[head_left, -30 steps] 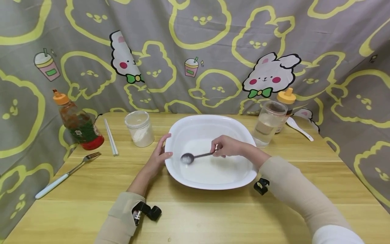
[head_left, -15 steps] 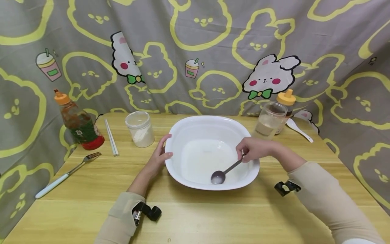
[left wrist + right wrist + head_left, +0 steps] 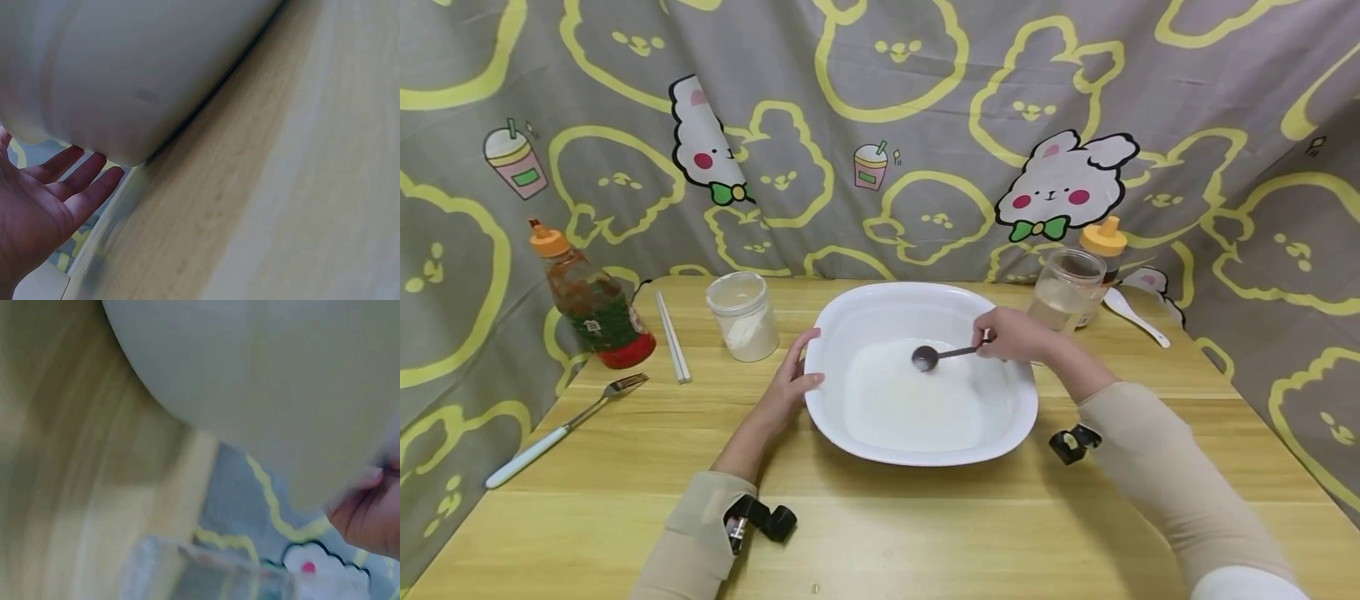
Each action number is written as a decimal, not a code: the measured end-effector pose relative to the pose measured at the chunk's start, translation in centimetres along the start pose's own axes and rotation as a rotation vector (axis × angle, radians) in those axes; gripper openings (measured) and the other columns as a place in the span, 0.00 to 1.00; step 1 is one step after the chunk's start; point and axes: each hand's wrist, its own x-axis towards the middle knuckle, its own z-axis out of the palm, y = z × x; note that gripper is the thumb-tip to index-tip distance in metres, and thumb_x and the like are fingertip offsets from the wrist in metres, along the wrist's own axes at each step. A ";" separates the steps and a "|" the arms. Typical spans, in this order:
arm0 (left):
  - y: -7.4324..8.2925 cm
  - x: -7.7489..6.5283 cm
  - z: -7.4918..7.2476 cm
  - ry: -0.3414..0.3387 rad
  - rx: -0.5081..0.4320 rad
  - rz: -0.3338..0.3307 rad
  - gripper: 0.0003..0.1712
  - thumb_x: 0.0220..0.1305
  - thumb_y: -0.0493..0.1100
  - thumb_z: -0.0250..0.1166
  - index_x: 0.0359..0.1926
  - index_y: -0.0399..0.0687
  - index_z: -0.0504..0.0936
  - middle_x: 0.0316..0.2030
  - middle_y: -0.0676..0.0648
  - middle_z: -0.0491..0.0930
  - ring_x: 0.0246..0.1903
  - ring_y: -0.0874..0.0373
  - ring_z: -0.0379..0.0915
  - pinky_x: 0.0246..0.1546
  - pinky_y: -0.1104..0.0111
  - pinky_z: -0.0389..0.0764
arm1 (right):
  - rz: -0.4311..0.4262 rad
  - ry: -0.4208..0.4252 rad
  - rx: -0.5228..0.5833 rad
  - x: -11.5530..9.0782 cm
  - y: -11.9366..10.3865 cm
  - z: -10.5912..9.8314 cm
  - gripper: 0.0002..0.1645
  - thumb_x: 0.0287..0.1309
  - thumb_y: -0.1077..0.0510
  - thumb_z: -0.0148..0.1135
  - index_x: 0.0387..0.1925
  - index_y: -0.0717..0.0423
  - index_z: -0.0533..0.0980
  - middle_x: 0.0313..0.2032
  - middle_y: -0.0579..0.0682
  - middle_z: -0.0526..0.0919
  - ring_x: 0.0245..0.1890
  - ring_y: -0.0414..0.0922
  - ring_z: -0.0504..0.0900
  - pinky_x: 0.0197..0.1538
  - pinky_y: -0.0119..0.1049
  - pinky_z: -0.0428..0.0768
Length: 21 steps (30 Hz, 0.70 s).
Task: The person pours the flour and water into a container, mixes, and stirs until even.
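In the head view, a white basin holds a milky white layer. My left hand rests against the basin's left side, thumb and index fingertip at the rim. In the left wrist view, the left hand has its fairly straight fingers touching the basin's outer wall. My right hand pinches the handle of a dark round-bowled spoon over the basin's far half. The right wrist view shows part of the right hand beyond the basin's wall, which hides most of the spoon.
A jar of white powder stands left of the basin, near chopsticks, a fork and a red sauce bottle. A jar of clear liquid, a yellow-capped bottle and a white spoon stand or lie at right.
The right hand has swept the spoon from the basin's left part to its near side, then back to the far half. The left hand and the basin stay in place.
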 end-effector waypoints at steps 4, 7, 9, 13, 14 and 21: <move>0.1 0.0 0.0 -0.005 0.001 0.002 0.38 0.50 0.36 0.51 0.63 0.53 0.49 0.48 0.24 0.60 0.43 0.31 0.62 0.29 0.57 0.77 | -0.013 0.022 0.130 1.9 -0.6 1.9 0.02 0.45 0.67 0.57 0.25 0.60 0.75 0.15 0.51 0.74 0.13 0.40 0.68 0.18 0.30 0.67; 0.2 0.0 0.1 -0.009 0.007 0.003 0.38 0.50 0.36 0.51 0.63 0.51 0.48 0.48 0.24 0.60 0.41 0.32 0.64 0.28 0.58 0.78 | -0.054 -0.011 0.213 2.7 -1.5 3.3 0.03 0.47 0.68 0.56 0.27 0.63 0.75 0.12 0.51 0.72 0.12 0.39 0.66 0.18 0.29 0.65; 0.2 0.0 0.1 -0.008 0.010 0.003 0.38 0.50 0.35 0.50 0.63 0.50 0.47 0.47 0.23 0.60 0.40 0.34 0.66 0.28 0.59 0.78 | -0.098 -0.060 0.257 2.8 -2.1 4.0 0.03 0.47 0.68 0.56 0.27 0.64 0.75 0.10 0.49 0.70 0.11 0.39 0.65 0.17 0.29 0.65; 0.2 0.0 0.1 -0.006 0.005 0.002 0.38 0.50 0.35 0.50 0.63 0.49 0.47 0.47 0.24 0.60 0.39 0.38 0.68 0.28 0.60 0.78 | -0.180 -0.198 0.297 2.1 -3.1 4.5 0.04 0.48 0.67 0.56 0.28 0.66 0.75 0.09 0.46 0.67 0.11 0.38 0.64 0.17 0.28 0.63; 0.2 0.0 0.1 -0.005 0.002 0.001 0.38 0.50 0.35 0.50 0.63 0.49 0.47 0.48 0.24 0.60 0.39 0.38 0.68 0.28 0.60 0.78 | -0.197 -0.230 0.288 1.8 -3.2 4.5 0.04 0.48 0.67 0.57 0.28 0.65 0.75 0.09 0.45 0.67 0.11 0.38 0.63 0.17 0.28 0.63; 0.2 0.0 0.1 -0.003 0.003 0.002 0.38 0.49 0.35 0.50 0.63 0.50 0.48 0.47 0.25 0.61 0.40 0.39 0.67 0.28 0.58 0.78 | -0.224 -0.360 0.197 -1.3 -2.6 2.4 0.03 0.44 0.68 0.58 0.24 0.59 0.76 0.10 0.43 0.68 0.11 0.36 0.63 0.18 0.26 0.63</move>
